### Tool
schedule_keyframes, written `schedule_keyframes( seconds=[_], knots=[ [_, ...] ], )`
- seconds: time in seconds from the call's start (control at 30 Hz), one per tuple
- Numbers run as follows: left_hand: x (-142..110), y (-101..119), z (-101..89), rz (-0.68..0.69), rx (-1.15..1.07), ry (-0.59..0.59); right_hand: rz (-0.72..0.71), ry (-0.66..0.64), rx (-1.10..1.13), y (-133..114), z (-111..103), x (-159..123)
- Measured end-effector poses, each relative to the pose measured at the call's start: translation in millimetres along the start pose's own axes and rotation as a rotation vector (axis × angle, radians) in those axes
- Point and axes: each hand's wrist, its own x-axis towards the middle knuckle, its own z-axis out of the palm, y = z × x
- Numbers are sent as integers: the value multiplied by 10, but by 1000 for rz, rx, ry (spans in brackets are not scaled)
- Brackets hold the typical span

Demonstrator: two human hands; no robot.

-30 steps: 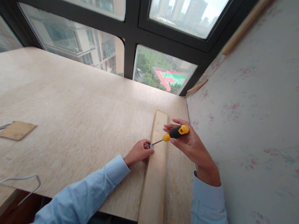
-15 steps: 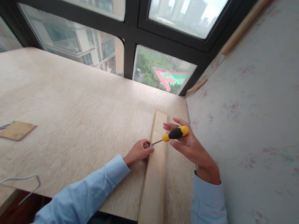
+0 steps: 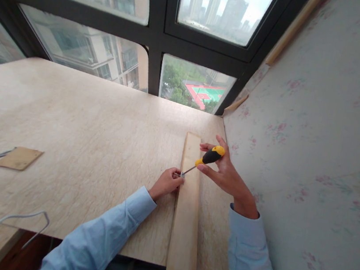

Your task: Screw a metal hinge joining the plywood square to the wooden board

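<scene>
A long wooden plank (image 3: 185, 225) lies on the marbled tabletop (image 3: 82, 139) close to the right wall, running toward me past the table's edge. My right hand (image 3: 222, 170) grips a yellow and black screwdriver (image 3: 208, 156) by its handle, tip angled down onto the plank's left edge. My left hand (image 3: 167, 183) is curled beside that edge, pinching a small metal piece (image 3: 182, 175) right where the tip meets it. Both arms wear light blue sleeves.
A small brown square board (image 3: 19, 158) with a thin metal piece beside it lies at the left of the tabletop. A bent white wire (image 3: 3, 222) hangs at the lower left corner. Flowered wallpaper (image 3: 318, 127) closes off the right; dark-framed windows stand behind the table.
My right hand has turned the screwdriver handle and shifted slightly up and left. My left hand has stayed at the plank's edge.
</scene>
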Motion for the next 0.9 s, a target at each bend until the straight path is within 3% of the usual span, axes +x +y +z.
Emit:
schedule_keyframes(
  seconds=[0.1,0.17,0.23,0.4,0.47,0.53,0.73,0.8,0.9],
  knots=[
    [0,4,-3,1,13,-8,1,-169,161,-39,-28,-36],
    [3,2,-5,-2,32,-6,21,-191,201,-63,-23,-28],
    [8,-5,-6,-6,37,2,50,-126,156,-73,3,2],
    [12,-17,-7,-12,5,-3,108,231,-228,-14,107,85],
    [8,-14,-8,-13,12,-3,94,277,-279,17,132,95],
    [4,-8,-9,-8,20,-1,60,214,-198,27,130,85],
    [3,-12,-14,-5,33,0,15,-190,238,-71,0,-5],
    [5,-19,-15,-9,27,0,36,-194,266,-94,-24,-6],
    [8,-24,-16,-9,16,-8,92,19,108,-78,8,36]
  ],
)
